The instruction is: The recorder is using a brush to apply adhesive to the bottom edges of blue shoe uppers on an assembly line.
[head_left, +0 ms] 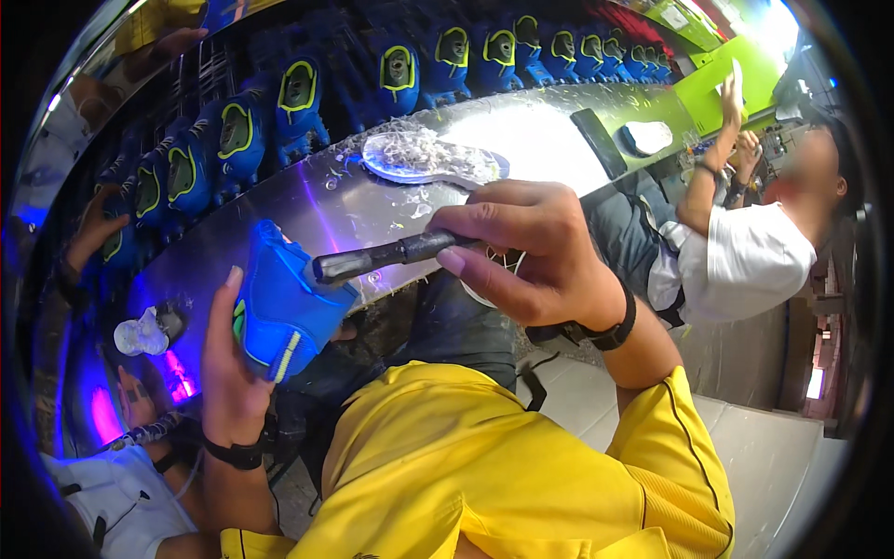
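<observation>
My left hand [226, 373] grips a bright blue shoe upper [296, 303] from its left side, thumb raised along the edge. A pale strip runs down the near part of the upper. Closed around a black stick-shaped tool [377, 259], my right hand [549, 252] points it left. The tool's end reaches the upper's right edge; its working tip is hard to make out, so I cannot tell its exact kind. Beyond my right hand, a sole-shaped pad [424, 156] covered in whitish shreds lies on the metal bench [372, 207].
A row of blue shoes [399, 79] with yellow-green collars stands along the bench's far side. A dark bar [598, 142] and a white piece [649, 138] lie at the right. Co-workers in white shirts [759, 256] are on both sides. A pale lump [142, 334] sits at left.
</observation>
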`<state>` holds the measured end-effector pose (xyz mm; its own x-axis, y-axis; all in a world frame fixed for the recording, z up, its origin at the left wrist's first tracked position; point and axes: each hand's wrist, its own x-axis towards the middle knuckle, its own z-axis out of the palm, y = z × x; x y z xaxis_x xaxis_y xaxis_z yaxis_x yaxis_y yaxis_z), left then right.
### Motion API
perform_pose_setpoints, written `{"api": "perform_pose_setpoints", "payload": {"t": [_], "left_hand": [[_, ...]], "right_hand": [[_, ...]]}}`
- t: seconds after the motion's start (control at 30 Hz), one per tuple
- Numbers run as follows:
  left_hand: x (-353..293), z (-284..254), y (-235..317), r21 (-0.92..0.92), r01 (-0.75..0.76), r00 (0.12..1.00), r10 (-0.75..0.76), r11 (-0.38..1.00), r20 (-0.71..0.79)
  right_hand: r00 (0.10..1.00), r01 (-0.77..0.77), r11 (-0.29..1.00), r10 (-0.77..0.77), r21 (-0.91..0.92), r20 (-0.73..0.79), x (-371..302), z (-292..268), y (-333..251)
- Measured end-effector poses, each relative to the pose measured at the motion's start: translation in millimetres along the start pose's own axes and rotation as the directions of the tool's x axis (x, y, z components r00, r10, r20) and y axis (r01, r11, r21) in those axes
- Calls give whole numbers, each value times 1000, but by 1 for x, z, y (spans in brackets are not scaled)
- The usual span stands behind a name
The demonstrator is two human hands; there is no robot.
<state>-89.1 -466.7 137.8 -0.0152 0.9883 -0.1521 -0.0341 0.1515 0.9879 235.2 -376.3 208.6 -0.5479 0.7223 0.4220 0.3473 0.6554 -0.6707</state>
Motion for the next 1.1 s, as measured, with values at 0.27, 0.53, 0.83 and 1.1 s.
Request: {"api": "perform_pose_setpoints", "payload": {"t": [0.27,0.53,0.83,1.1], "left_hand": [[-6,-14,-15,-505,573,816,-508,646,276],[-3,18,-1,-653,720,638,-593,234,491],[-4,32,-14,-708,695,644,-545,124,536],[14,32,-53,-539,699,713,-515,470,475]], "right_hand": [[993,98,994,-96,41,-67,-2,-5,17],[987,41,978,-8,206,-158,-13,14,42],[987,-139,952,155,274,-40,-42,36,64],[838,-498,759,545,419,7,-57,43,67]]}}
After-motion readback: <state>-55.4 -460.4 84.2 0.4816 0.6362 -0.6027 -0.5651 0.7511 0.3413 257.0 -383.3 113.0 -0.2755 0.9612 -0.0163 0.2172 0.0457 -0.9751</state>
